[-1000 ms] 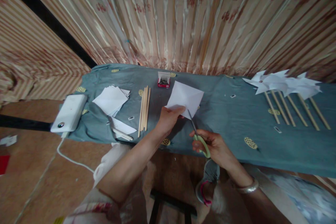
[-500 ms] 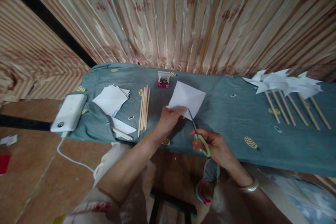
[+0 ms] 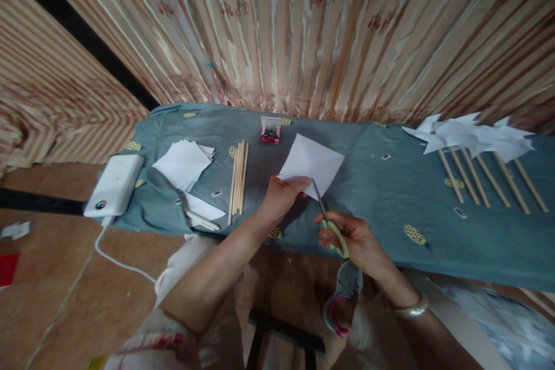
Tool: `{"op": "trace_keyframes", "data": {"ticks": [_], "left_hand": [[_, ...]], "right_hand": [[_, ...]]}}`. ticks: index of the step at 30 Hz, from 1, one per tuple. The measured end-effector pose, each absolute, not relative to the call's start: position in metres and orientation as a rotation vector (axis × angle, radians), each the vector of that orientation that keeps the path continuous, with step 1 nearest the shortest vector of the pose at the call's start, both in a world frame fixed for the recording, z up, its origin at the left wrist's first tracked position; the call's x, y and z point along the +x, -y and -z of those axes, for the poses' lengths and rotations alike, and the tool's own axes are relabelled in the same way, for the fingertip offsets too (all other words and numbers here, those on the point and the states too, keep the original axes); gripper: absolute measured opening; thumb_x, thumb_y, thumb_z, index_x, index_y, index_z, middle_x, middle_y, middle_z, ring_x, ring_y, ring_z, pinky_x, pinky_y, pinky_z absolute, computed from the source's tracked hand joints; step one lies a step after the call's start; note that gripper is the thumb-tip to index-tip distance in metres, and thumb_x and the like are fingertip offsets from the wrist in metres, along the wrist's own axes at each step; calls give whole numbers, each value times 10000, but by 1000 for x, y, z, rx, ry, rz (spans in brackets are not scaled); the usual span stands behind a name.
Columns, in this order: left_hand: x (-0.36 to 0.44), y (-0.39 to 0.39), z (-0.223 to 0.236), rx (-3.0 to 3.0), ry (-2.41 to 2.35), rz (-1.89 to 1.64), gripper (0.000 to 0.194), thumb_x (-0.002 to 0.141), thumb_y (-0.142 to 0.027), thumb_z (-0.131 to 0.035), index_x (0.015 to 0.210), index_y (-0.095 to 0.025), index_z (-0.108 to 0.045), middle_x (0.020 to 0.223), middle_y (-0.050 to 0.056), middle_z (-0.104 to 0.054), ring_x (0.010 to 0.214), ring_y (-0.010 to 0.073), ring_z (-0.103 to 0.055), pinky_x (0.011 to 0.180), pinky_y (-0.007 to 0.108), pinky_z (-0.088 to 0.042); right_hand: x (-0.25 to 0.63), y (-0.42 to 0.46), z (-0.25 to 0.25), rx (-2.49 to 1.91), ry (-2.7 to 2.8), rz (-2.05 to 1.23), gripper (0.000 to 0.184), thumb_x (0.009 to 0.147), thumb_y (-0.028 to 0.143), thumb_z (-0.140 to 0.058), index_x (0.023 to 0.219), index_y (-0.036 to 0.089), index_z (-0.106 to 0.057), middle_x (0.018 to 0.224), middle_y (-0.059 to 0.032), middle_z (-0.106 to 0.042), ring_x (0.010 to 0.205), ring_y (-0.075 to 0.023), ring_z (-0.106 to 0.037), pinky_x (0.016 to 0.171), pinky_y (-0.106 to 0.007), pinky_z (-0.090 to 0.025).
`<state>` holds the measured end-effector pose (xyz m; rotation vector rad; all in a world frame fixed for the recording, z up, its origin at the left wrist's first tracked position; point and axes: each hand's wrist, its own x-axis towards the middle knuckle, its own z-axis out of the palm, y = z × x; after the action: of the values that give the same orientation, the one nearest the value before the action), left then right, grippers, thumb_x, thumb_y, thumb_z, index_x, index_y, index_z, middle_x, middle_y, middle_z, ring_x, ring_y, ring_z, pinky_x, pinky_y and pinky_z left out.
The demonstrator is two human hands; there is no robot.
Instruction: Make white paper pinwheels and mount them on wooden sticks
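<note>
Paper (image 3: pixel 318 159), white, roughly square, faint folds, sits mid-table near the front edge, corner-on to the person. Left hand (image 3: pixel 281 193) pinches its near-left side, thumb on top, fingers mostly hidden underneath. Right hand (image 3: pixel 355 240) curled around green handles of scissors (image 3: pixel 324 215); blade tips at paper's near edge, by left thumb; can't tell how far blades are apart. Bracelet (image 3: pixel 411 307) on right wrist. Box (image 3: pixel 271 137), red, lid up, small dark bits inside, just beyond paper. Sticks (image 3: pixel 239 179) lie side by side left of paper. Stack (image 3: pixel 182 163) of white sheets further left, then white device (image 3: pixel 115 185) with cable (image 3: pixel 124 267). Pinwheels (image 3: pixel 468 136) on sticks overlap at far right. Cloth (image 3: pixel 373 202) blue-green, pineapple print. Striped curtain (image 3: pixel 260 29) behind.
</note>
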<state>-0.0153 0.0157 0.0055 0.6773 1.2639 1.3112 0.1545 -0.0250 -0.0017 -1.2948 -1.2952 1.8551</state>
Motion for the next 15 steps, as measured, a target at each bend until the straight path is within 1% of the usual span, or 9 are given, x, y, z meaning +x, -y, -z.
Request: {"op": "trace_keyframes", "data": {"ticks": [6, 10, 15], "left_hand": [[-15, -16, -3, 671, -1263, -1308, 154, 570, -267, -757, 615, -154, -663, 618, 12, -659, 550, 119, -564, 515, 233, -446], [-14, -16, -4, 676, -1260, -1312, 138, 571, -257, -744, 603, -158, -653, 592, 4, -645, 532, 115, -549, 497, 224, -434], [-14, -16, -6, 686, -1263, -1298, 121, 578, -238, -735, 599, -159, -646, 615, 7, -644, 548, 119, -552, 509, 234, -435]], "right_hand": [[154, 25, 1, -1311, 1285, -1853, 492, 576, 568, -809, 855, 192, -655, 570, 35, -580, 496, -99, -505, 459, -225, -429], [153, 25, 0, -1319, 1275, -1857, 488, 563, 559, -820, 843, 197, -650, 575, 34, -585, 501, -101, -517, 463, -225, -437], [153, 24, 0, -1308, 1309, -1844, 479, 576, 569, -811, 838, 203, -648, 571, 36, -580, 501, -106, -515, 462, -234, -436]]}}
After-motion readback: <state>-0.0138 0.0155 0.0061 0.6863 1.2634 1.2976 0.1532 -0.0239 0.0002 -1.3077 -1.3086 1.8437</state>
